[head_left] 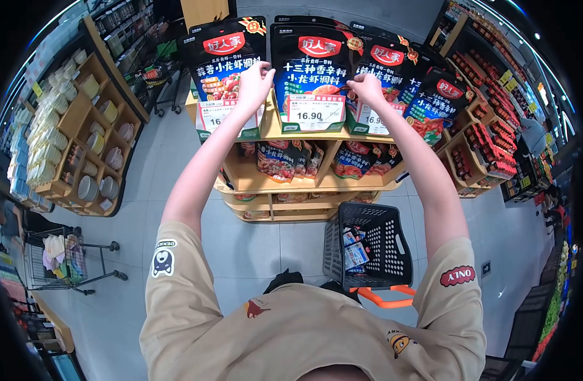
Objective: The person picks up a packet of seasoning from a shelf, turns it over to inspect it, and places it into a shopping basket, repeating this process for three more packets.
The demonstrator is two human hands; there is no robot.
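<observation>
A black stand-up pouch of crayfish seasoning (317,65) stands upright in the middle of the top shelf. My left hand (257,80) is closed at its left edge, fingertips pinching the side. On the opposite edge, my right hand (366,87) is closed in a similar pinch. A price card reading 16.90 (315,113) covers the lower front of this pouch. Beside my left hand stands another seasoning pouch (223,60), partly hidden by my forearm. Behind my right hand is a further pouch (388,63), with more pouches to its right.
Lower compartments of the wooden display stand (240,184) hold more pouches. A black shopping basket (375,247) with orange handles sits on the floor, packets inside. A metal cart (62,257) stands at left. Shelves with bowls (88,184) and red goods (482,143) flank the stand.
</observation>
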